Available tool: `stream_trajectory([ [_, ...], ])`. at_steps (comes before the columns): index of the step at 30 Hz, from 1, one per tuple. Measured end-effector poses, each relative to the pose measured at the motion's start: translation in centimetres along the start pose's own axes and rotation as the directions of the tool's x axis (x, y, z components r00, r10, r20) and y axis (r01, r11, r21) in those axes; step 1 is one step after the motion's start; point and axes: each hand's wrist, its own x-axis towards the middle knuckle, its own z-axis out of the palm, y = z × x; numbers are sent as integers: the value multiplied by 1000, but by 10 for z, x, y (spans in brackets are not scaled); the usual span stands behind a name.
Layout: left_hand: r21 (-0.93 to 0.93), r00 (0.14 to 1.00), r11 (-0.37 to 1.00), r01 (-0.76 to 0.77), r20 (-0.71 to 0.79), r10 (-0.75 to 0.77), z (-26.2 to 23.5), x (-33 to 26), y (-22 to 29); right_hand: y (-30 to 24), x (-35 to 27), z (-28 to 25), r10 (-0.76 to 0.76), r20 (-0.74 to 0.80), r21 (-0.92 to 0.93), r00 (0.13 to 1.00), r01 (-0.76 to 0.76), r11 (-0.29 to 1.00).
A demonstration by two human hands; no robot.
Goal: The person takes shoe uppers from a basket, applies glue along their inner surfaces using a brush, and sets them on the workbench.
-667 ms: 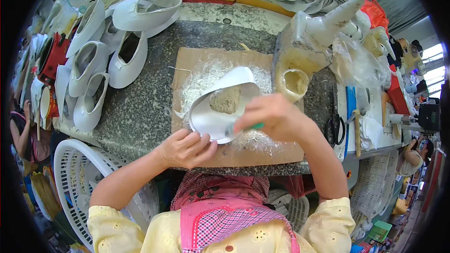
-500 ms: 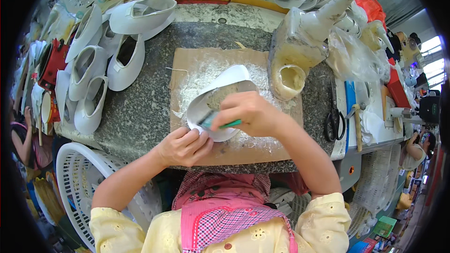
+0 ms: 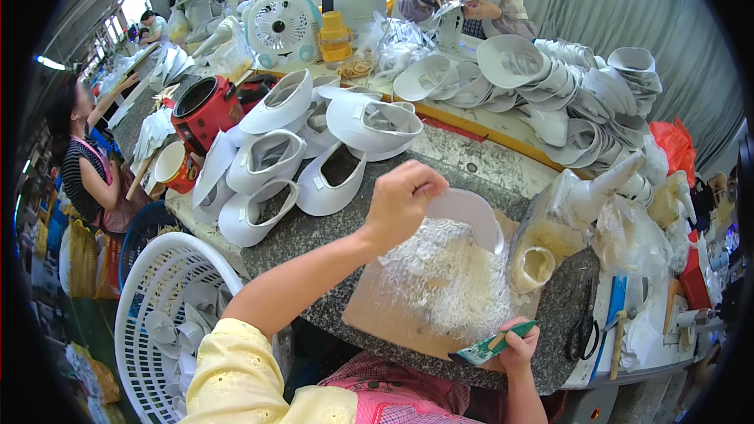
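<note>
White shoe piece (image 3: 471, 216) pinched by left hand (image 3: 402, 202) above board (image 3: 393, 314).

Few packages show. Clear plastic bags (image 3: 628, 239) bulge at the right edge of the stone worktop (image 3: 330, 228), just beside a glue-crusted bottle. A crumpled red plastic bag (image 3: 675, 145) lies past the far right corner. No labels, signs or screens can be made out.

My speckled grey stone workbench (image 3: 330, 232) sits in a crowded workshop, grey curtain wall (image 3: 628, 8) behind, bright windows (image 3: 126, 12) far left, white laundry basket (image 3: 157, 298) on the floor.
</note>
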Motion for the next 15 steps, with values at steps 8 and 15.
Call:
stream_trajectory([
  [8,-232,846,971,-52,-527,-80,-86,104,28,-8,2,10,-33,-79,-18,996,32,999],
  [15,360,750,891,277,-660,34,-225,84,-159,-11,6,23,13,-68,40,998,-10,999],
])
